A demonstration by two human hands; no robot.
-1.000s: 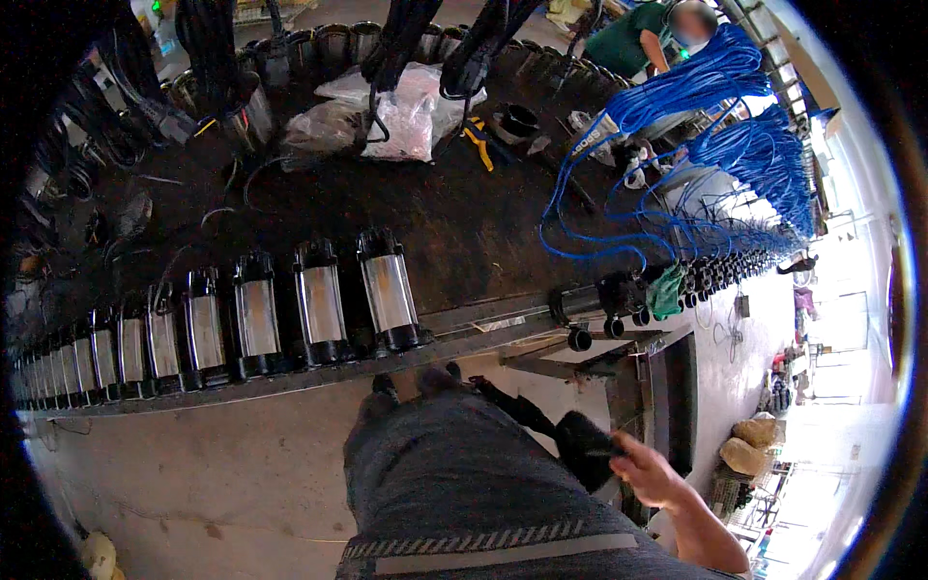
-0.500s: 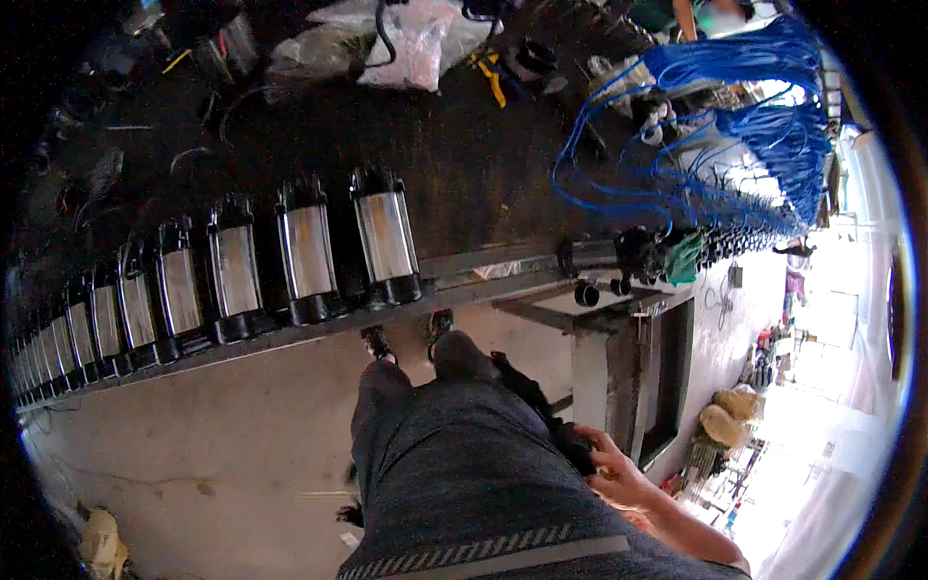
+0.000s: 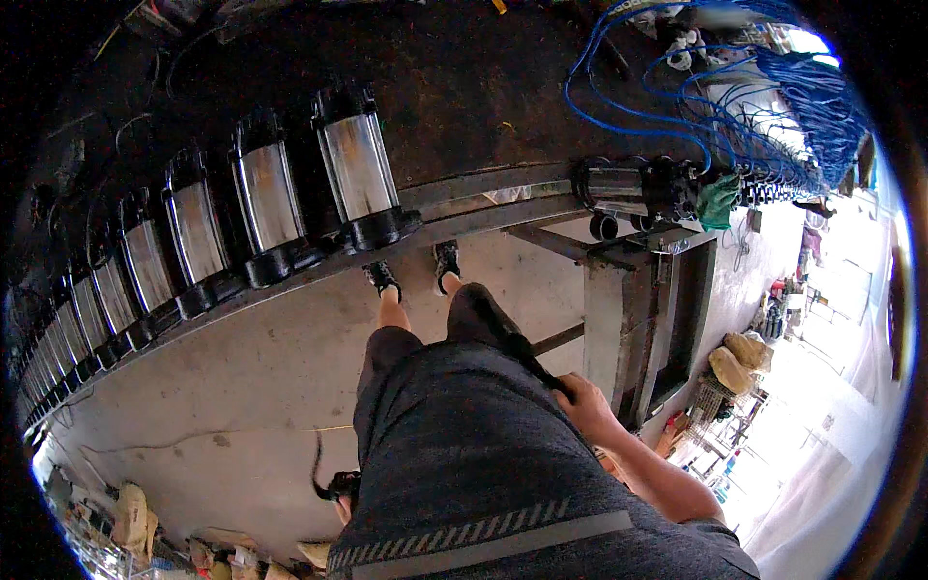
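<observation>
The right hand (image 3: 585, 398) hangs at the hip, fingers closed around a black strap (image 3: 527, 353) whose long axis runs up and forward along the thigh; the left hand (image 3: 340, 488), mostly hidden, seems to grip a dark tool (image 3: 317, 469), though I cannot tell; the nearest metal cylinder (image 3: 358, 164) lies ahead on the tabletop (image 3: 483, 87).

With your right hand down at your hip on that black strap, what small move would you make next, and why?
Probably lift the right hand off the black strap toward the nearest steel pump. That hand rests at the hip, away from the bench edge, and the pump stands just ahead of the feet. The left hand holds something dark and unclear.
</observation>
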